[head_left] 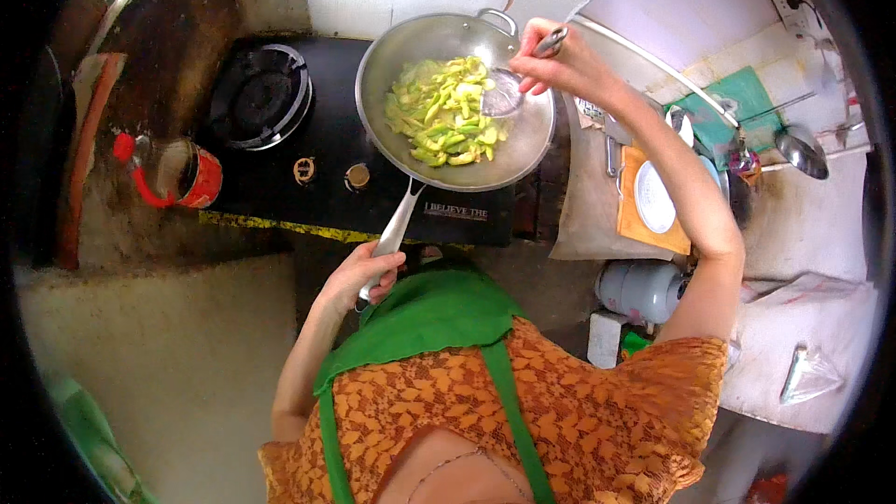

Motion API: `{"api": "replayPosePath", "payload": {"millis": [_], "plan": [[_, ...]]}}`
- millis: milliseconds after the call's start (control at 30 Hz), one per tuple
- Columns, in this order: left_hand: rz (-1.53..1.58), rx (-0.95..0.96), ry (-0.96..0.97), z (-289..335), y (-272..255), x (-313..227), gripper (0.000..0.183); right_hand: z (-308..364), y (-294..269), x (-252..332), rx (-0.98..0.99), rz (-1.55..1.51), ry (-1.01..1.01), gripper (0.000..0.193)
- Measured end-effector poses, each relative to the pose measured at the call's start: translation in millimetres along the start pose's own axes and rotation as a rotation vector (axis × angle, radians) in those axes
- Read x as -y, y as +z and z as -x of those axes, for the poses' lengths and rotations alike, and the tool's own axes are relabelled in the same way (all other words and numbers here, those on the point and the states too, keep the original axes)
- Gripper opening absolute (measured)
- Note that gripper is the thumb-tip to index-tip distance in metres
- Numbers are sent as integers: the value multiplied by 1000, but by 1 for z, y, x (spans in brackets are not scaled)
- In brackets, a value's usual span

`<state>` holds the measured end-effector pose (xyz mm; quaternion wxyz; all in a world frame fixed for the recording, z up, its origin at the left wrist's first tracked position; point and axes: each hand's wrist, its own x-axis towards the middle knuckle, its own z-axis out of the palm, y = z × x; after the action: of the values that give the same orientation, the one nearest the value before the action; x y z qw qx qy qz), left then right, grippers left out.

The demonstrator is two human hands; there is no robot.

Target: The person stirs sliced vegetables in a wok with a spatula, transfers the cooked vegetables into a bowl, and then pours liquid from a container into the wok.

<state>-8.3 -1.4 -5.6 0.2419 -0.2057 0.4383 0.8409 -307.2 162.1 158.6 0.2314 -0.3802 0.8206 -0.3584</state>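
Observation:
A wide steel wok (527, 145) sits over the right side of the black gas stove, its long handle toward me. My left hand (366, 273) is wrapped round that handle. Sliced green and yellow vegetable pieces (443, 112) lie heaped in the wok, mostly left of its middle. My right hand (565, 61) is closed on the handle of a metal spatula (504, 93) above the wok's right side. The spatula's blade is down inside the wok at the right edge of the vegetables; whether it touches the wok's bottom I cannot tell.
On the left is the stove's (327, 121) other burner (261, 98). A red-labelled container (201, 177) stands at its left edge. To the right are a white plate (655, 201), an orange board (635, 168) and a hanging ladle (803, 151). Below them sits a grey gas cylinder (639, 289).

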Motion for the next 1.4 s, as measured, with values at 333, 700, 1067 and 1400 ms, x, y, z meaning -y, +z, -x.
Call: {"api": "replayPosePath", "payload": {"millis": [333,700,1067,1400], "plan": [[18,29,-27,-4,-6,7,31,-22,-8,-6,92,-266,456,30],[-45,9,-23,-2,-6,3,32,-35,80,-42,-587,-752,35,20],[-45,36,-56,-5,-5,2,30,8,14,-14,-107,-432,429,22],[-45,0,-58,-1,-4,0,30,9,95,-110,-606,-975,21,19]]}}
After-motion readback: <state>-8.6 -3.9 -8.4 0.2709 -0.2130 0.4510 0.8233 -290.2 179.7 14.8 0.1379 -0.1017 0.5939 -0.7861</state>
